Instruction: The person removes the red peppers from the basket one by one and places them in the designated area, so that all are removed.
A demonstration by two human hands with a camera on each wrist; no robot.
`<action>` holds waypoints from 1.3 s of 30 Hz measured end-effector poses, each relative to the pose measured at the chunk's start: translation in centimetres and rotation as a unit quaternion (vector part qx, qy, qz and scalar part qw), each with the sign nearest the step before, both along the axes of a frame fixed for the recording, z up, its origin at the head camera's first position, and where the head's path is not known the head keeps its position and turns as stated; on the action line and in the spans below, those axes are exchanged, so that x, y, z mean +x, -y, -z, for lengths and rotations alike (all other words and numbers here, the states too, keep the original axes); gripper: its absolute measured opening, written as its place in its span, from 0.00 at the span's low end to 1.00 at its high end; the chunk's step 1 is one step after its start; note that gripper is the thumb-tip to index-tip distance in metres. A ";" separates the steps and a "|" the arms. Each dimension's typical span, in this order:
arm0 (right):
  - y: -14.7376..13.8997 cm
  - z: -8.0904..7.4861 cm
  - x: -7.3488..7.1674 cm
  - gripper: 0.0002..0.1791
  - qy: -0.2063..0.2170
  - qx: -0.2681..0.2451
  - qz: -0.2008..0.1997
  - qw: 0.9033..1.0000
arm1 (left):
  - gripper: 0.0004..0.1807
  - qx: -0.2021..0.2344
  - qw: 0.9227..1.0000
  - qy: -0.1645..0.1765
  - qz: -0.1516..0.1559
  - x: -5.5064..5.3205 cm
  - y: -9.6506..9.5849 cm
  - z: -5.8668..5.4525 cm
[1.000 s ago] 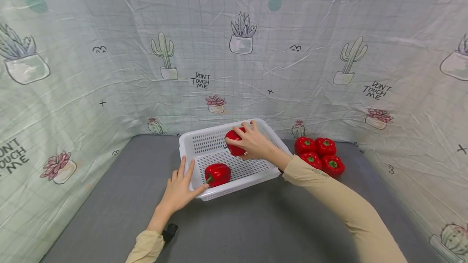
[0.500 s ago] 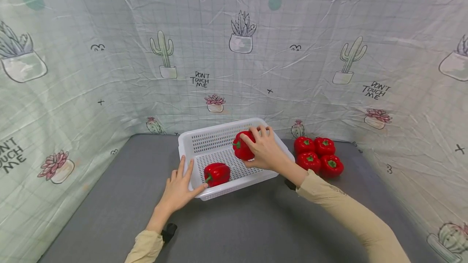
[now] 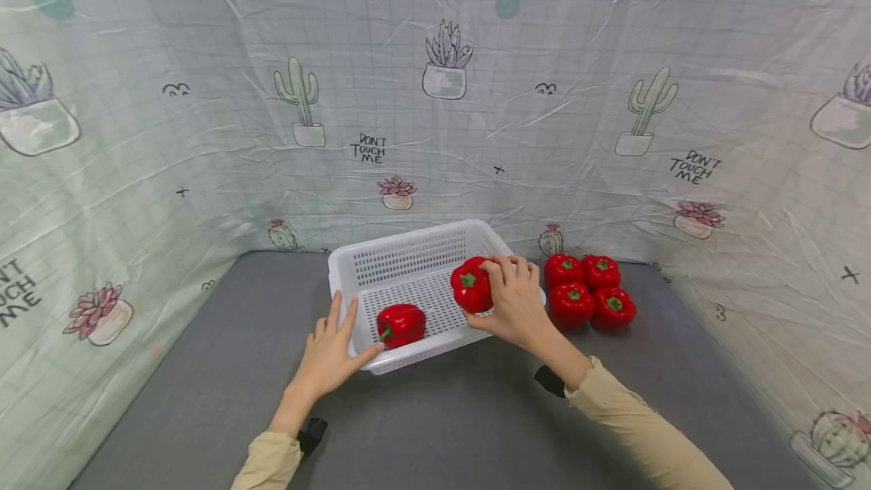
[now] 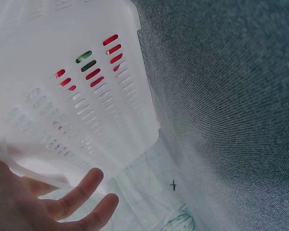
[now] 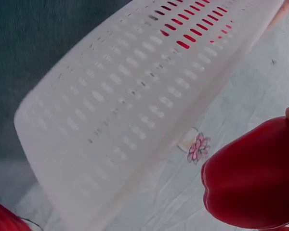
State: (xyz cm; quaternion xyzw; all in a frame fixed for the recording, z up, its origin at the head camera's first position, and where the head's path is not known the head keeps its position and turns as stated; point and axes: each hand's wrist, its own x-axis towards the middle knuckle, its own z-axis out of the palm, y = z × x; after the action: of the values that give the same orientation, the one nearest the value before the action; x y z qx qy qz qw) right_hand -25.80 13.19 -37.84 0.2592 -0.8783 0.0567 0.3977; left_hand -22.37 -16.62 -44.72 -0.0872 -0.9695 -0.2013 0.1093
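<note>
My right hand (image 3: 519,307) grips a red bell pepper (image 3: 469,287) by its side, above the right part of a white perforated plastic basket (image 3: 435,351). The pepper's green stem faces the head camera. In the right wrist view the held pepper (image 5: 255,178) shows its smooth lower end, off to the side of the basket wall. A second red bell pepper (image 3: 403,324) lies on its side inside the basket, near the front left corner. Over that corner rests my left hand (image 3: 328,356), its fingers spread and fairly straight along the rim, thumb on the front edge.
Several red bell peppers (image 3: 588,292) stand close together on the grey table (image 3: 435,429), right of the basket, stems up. A cactus-print sheet (image 3: 435,142) hangs behind and along both sides. Black wrist cameras (image 3: 550,381) sit under the wrists.
My right hand has carried the held bell pepper rightward and toward me across the basket, turning its stem end toward the head camera. The left hand and basket have stayed in place.
</note>
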 end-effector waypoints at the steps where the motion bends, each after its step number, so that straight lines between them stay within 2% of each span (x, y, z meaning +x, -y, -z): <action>1: -0.2 0.2 0.2 0.40 0.001 -0.011 0.002 1.000 | 0.49 0.001 1.000 -0.001 0.000 0.0 0.0 0.0; 8: -1.4 0.8 1.4 0.47 0.002 -0.069 0.009 0.998 | 0.49 0.004 1.000 -0.001 0.000 0.0 -0.1 -0.1; 12: -2.2 0.9 1.8 0.50 -0.001 -0.063 0.010 0.998 | 0.49 0.002 1.000 -0.001 0.001 0.0 0.0 -0.1; 19: -3.9 1.2 2.3 0.45 0.009 -0.056 0.026 0.998 | 0.49 0.001 1.000 -0.003 0.002 -0.1 0.0 0.0; 25: -5.8 1.8 3.1 0.44 0.011 -0.057 0.043 0.997 | 0.49 0.005 1.000 0.001 0.003 0.0 0.0 0.0; 34: -8.4 2.9 3.8 0.46 0.041 -0.068 0.028 0.996 | 0.48 0.000 1.000 -0.011 0.002 -0.1 0.0 -0.1; 39: -9.6 3.6 4.5 0.45 0.063 -0.051 0.042 0.996 | 0.48 0.002 1.000 -0.006 0.003 0.0 0.0 0.0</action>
State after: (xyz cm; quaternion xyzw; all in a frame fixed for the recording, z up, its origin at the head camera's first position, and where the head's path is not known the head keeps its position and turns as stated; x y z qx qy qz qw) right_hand -21.32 22.81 -41.40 0.1976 -0.9076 0.1007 0.3564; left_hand -22.40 -16.62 -44.71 -0.0913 -0.9682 -0.2031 0.1142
